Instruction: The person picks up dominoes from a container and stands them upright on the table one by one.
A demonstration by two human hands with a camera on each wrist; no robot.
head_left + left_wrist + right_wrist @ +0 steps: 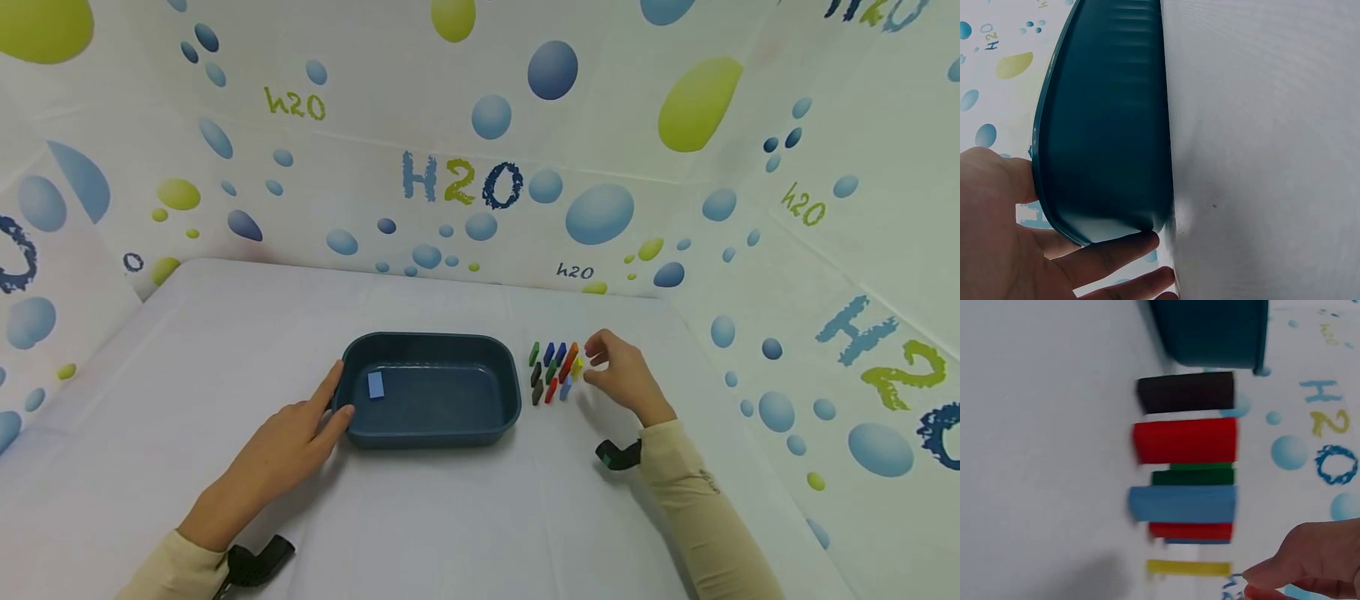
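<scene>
A dark teal tray (431,439) stands on the white-covered table, with one light blue block (376,385) lying inside near its left end. My left hand (288,437) touches the tray's left end, its fingers fairly straight along the outer wall (1107,125). To the right of the tray, several thin coloured blocks stand upright in rows, among them a black one (1186,392), a red one (1185,441), a blue one (1184,504) and a yellow one (1190,568). Beside the yellow block hovers my right hand (622,375), thumb and forefinger apart, nothing visible between them.
A white cloth with blue and green drops and "H2O" lettering (462,181) hangs behind and at both sides. Black wrist-worn cameras sit below the left hand (258,562) and the right hand (618,455). The upright blocks stand close together.
</scene>
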